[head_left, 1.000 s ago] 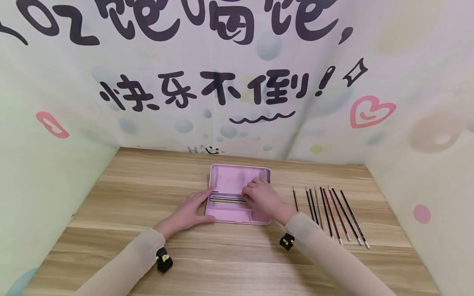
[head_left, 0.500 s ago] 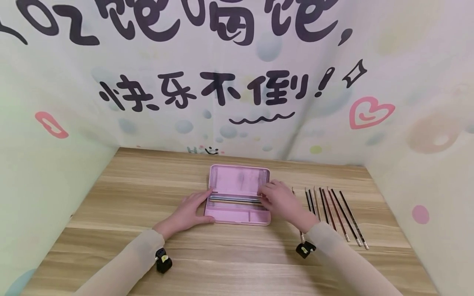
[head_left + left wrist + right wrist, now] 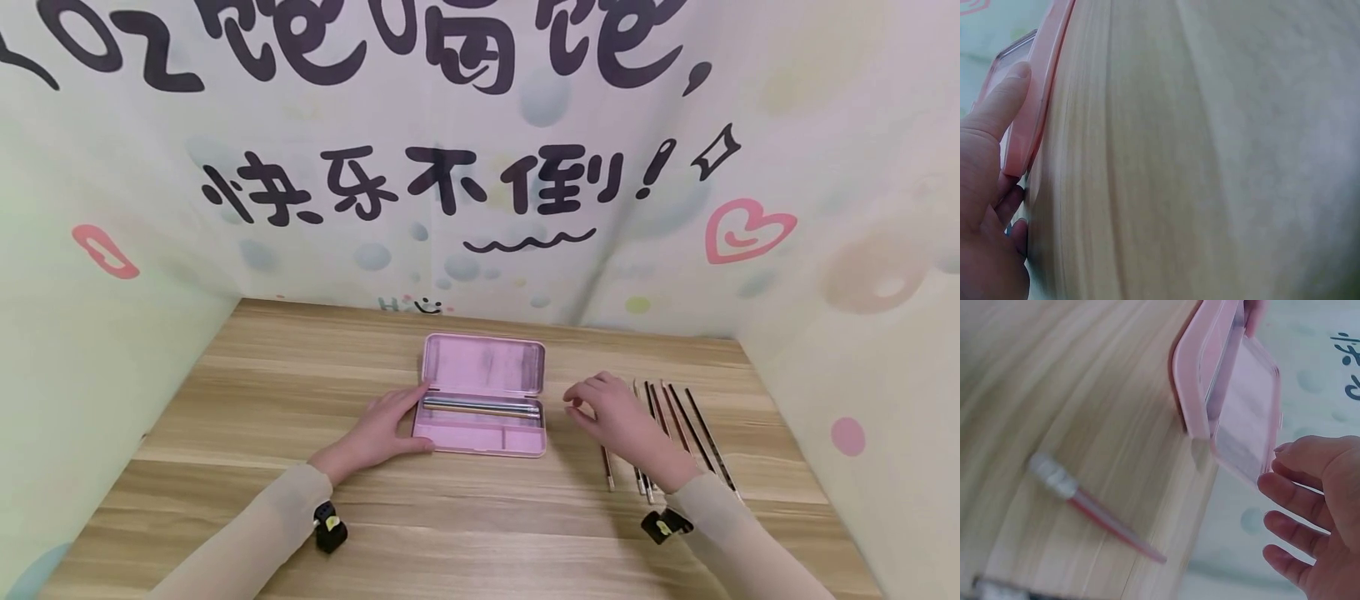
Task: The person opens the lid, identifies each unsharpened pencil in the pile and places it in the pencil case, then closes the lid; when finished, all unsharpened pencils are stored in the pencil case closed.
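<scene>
A pink pencil case (image 3: 450, 437) lies with its lid raised, with a few pencils (image 3: 480, 407) side by side in its back compartment. At its left end my left hand (image 3: 378, 429) holds it, thumb at the front corner and fingers along the side. In the left wrist view the thumb (image 3: 1007, 100) lies against the case wall. My right hand (image 3: 615, 421) is in the air right of the case, holding nothing, fingers loosely bent. In the right wrist view a red pencil (image 3: 1110, 515) with a metal-banded eraser end lies on the table below that hand.
Several dark and red pencils (image 3: 697, 429) lie in a loose row right of the case, partly hidden by my right hand and forearm. A printed cloth wall (image 3: 360, 267) stands behind the wooden table (image 3: 465, 533), with more wall at both sides.
My right hand has drawn out of the case and moved right toward the loose pencils, leaving the pencils inside fully in view. The left hand and the case have stayed nearly still.
</scene>
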Demonstrator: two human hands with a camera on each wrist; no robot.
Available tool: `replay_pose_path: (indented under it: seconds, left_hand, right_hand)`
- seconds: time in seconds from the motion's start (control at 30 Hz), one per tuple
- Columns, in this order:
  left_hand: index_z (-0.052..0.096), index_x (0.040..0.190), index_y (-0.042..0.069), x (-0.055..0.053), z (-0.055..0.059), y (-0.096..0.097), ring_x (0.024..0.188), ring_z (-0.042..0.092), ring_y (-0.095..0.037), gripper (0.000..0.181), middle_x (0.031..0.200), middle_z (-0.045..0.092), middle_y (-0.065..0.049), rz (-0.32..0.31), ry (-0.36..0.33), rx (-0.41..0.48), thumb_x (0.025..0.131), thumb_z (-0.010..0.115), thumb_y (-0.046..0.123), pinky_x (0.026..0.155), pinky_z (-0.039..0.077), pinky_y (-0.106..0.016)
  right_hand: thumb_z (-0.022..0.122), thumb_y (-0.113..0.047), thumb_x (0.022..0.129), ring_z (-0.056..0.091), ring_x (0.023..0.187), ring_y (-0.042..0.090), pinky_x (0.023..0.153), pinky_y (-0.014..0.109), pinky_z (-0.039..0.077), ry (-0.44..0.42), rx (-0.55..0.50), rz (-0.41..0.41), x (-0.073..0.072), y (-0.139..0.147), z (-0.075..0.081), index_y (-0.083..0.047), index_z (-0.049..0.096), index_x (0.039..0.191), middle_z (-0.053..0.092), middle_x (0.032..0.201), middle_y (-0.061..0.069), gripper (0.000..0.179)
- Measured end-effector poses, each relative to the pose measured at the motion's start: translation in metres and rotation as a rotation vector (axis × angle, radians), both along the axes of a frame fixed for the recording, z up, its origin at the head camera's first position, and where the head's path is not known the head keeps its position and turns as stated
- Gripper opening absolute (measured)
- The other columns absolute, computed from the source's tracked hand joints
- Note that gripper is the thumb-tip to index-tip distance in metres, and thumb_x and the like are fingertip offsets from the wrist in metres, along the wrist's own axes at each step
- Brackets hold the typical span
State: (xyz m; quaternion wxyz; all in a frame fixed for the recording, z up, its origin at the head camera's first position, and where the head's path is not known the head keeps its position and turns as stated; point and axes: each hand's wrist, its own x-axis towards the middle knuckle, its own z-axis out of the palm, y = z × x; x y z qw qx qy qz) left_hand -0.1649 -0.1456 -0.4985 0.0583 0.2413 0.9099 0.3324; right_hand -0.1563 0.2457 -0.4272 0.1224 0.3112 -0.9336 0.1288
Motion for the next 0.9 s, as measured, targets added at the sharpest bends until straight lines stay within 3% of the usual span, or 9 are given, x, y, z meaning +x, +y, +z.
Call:
replay_pose_path:
  seconds: [0.33,0.6,0.9]
  left_hand:
    - [0.033,0.162,0.004,0.0,0.001,-0.001,0.145,0.04,-0.048,0.1,0.157,0.045,-0.026,0.005,-0.027,-0.004,0.086,0.084,0.042,0.117,0.024,-0.07]
    - [0.034,0.162,0.003,0.0,-0.001,-0.001,0.144,0.04,-0.049,0.099,0.157,0.046,-0.026,0.0,-0.013,-0.002,0.086,0.085,0.042,0.116,0.025,-0.07]
    - [0.035,0.161,0.003,0.0,0.0,0.001,0.144,0.041,-0.049,0.098,0.156,0.047,-0.027,-0.003,-0.008,0.006,0.086,0.085,0.04,0.115,0.028,-0.07]
  right_hand:
    - [0.082,-0.007,0.087,0.061,0.088,0.02,0.078,0.042,0.053,0.0,-0.028,-0.081,0.014,0.035,-0.005,-0.01,0.076,0.1,0.072,0.088,-0.005,0.015]
    - [0.078,-0.006,0.092,0.064,0.09,0.023,0.095,0.057,0.051,-0.069,-0.067,-0.198,0.025,0.057,-0.007,-0.008,0.076,0.103,0.074,0.091,-0.002,0.012]
    - [0.074,-0.006,0.094,0.061,0.087,0.025,0.074,0.045,0.049,-0.136,-0.08,-0.328,0.031,0.074,-0.02,-0.007,0.075,0.101,0.07,0.085,-0.002,0.007]
